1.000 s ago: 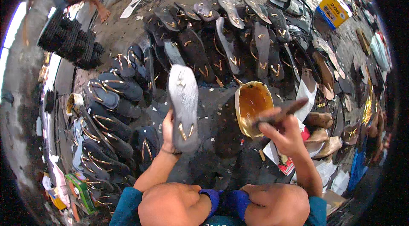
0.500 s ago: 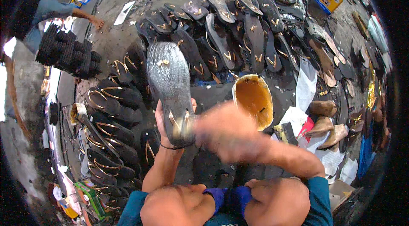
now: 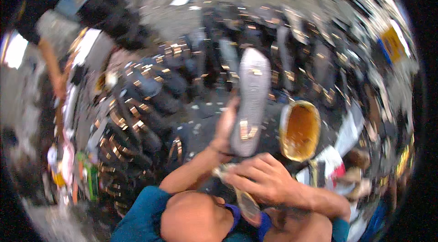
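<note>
My left hand (image 3: 224, 126) grips a long dark sandal sole (image 3: 254, 91) along its left edge, holding it upright before me. The sole's underside faces me, and light strap ends poke through its lower part and near its top. Below the sole's lower end, my right hand (image 3: 264, 178) is closed around a brush (image 3: 247, 205), its pale, blurred head beside the fingers. The brush head is apart from the sole. Right of the sole stands a tub (image 3: 283, 128) holding amber, glue-like stuff.
Blurred rows of dark sandals (image 3: 137, 123) lie left and beyond. A yellow-and-blue box (image 3: 393, 43) stands far right, and a white sheet (image 3: 351, 126) lies beyond the tub. Another person's arm (image 3: 54, 69) shows at upper left.
My right hand and brush have come away from the sole's lower end, down toward my knees. The sole has turned slightly and appears further right. The whole view has swung and blurred.
</note>
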